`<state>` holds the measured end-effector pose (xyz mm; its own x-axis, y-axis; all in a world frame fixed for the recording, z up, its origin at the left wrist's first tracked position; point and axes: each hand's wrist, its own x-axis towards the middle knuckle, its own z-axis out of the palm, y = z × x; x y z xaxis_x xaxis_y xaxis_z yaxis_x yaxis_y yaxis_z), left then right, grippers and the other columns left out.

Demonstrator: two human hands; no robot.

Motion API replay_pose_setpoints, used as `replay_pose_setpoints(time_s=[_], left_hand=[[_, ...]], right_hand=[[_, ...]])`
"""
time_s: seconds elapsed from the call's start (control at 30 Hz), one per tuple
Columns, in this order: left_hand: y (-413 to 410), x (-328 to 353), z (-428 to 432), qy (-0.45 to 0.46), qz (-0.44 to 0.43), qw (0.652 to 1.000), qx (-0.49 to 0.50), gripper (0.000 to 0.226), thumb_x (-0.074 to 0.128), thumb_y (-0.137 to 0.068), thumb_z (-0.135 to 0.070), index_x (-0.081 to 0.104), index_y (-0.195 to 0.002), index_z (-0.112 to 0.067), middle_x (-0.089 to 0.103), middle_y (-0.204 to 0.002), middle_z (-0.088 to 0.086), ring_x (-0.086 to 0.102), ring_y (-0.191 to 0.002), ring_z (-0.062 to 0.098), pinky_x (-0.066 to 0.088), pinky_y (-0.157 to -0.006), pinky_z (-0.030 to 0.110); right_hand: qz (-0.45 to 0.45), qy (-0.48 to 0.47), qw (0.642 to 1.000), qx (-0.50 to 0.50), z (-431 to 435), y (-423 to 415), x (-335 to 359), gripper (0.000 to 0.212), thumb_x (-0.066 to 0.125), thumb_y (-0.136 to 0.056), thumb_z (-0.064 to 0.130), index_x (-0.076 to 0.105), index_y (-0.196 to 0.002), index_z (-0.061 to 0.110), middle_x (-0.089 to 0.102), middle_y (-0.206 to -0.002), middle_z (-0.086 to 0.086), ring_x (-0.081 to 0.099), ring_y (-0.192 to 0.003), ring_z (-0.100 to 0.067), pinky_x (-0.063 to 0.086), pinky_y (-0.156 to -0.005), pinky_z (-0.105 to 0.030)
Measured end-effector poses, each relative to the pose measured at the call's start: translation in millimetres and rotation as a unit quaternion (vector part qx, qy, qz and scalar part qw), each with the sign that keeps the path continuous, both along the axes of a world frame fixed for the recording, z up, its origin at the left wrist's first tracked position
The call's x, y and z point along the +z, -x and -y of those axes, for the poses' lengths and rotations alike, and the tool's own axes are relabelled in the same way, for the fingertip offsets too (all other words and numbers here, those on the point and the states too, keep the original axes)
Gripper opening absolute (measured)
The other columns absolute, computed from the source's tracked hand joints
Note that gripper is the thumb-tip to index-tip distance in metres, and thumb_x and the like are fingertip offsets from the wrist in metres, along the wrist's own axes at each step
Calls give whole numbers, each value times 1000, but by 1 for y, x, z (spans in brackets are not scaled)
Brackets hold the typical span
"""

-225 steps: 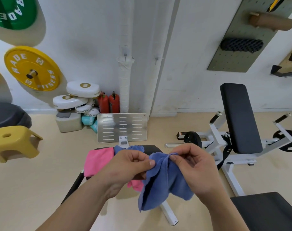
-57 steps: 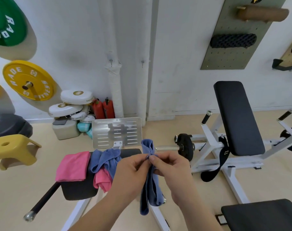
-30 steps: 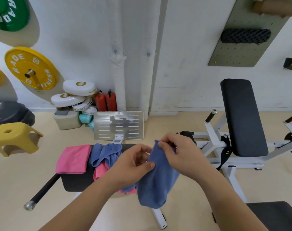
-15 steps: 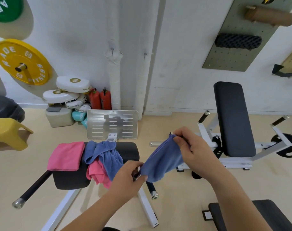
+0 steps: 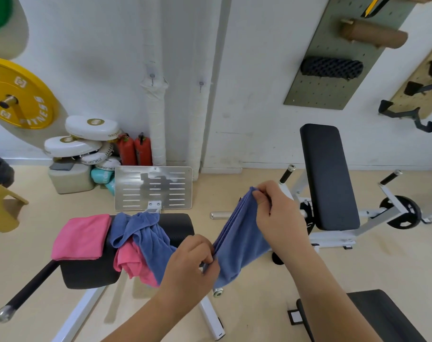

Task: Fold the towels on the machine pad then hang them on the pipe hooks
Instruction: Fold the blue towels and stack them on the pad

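The folded blue towel (image 5: 239, 243) hangs in the air at 3 o'clock from the bench (image 5: 180, 225). It looks soft, light and limp, best held by its corners. The left hand (image 5: 192, 260) pinches its 7 o'clock end, the right hand (image 5: 276, 213) its 1 o'clock end.

A layered blue towel (image 5: 239, 245) is held slanting in the air, right of the black pad (image 5: 180, 225). On the pad a folded pink towel (image 5: 81, 236) lies flat at left. A blue heap (image 5: 148, 238) and a pink heap (image 5: 133, 262) drape its front. Each wall pipe (image 5: 157, 134) bears a hook (image 5: 152, 76).
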<state>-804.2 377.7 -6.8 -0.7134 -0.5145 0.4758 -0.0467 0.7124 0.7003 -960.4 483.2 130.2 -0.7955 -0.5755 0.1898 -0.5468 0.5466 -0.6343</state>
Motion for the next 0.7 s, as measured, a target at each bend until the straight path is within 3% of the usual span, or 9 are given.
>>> replay_pose_setpoints(time_s=[0.1,0.23,0.3,0.4,0.5,0.6,0.7], left_hand=[[-6,2,2,0,5,1000,-6,32,69,-81,-5,43,-67,-19,59,-79,-11,54,-74,9,43,-62,24],[-19,-4,-2,-119,87,988,-38,27,64,-96,-14,47,-75,-17,53,-69,-1,43,-59,12,35,-54,20],[-24,-9,-5,-135,91,986,-33,24,63,-98,-19,49,-78,-20,49,-67,1,39,-56,11,31,-53,18],[-31,-14,-1,-130,110,985,-25,17,61,-99,-31,52,-86,-28,54,-67,-4,50,-57,17,39,-53,21],[-40,-22,11,-87,225,969,-61,14,50,-102,-45,48,-96,-33,55,-67,-11,55,-62,17,45,-60,24],[-50,-35,27,-16,368,926,-90,29,46,-98,-56,53,-91,-28,60,-77,-4,57,-70,16,45,-64,32],[-57,-45,41,-34,422,902,-87,35,51,-94,-53,66,-93,-21,65,-92,-3,62,-82,21,50,-70,35]], right_hand=[[22,21,1000,2,1,1,-7,14,44,-107,30,57,-100,27,63,-80,9,61,-81,-10,55,-79,-49],[45,28,998,21,4,3,-12,14,44,-107,29,57,-101,29,66,-81,11,62,-81,-5,56,-79,-46],[47,20,998,21,7,5,-16,14,44,-107,30,56,-101,31,67,-81,10,63,-79,-7,56,-79,-46],[43,9,999,4,12,8,-22,15,42,-107,32,55,-98,32,66,-78,9,63,-78,-12,55,-78,-49],[47,0,999,-1,19,11,-24,15,41,-107,32,54,-99,30,66,-76,6,63,-76,-16,55,-77,-50],[34,-18,999,23,26,14,-25,14,42,-106,31,55,-100,33,68,-79,6,64,-79,-17,56,-77,-49],[44,-43,995,80,36,12,-26,15,44,-106,28,56,-100,33,68,-81,5,64,-80,-14,55,-78,-46]])
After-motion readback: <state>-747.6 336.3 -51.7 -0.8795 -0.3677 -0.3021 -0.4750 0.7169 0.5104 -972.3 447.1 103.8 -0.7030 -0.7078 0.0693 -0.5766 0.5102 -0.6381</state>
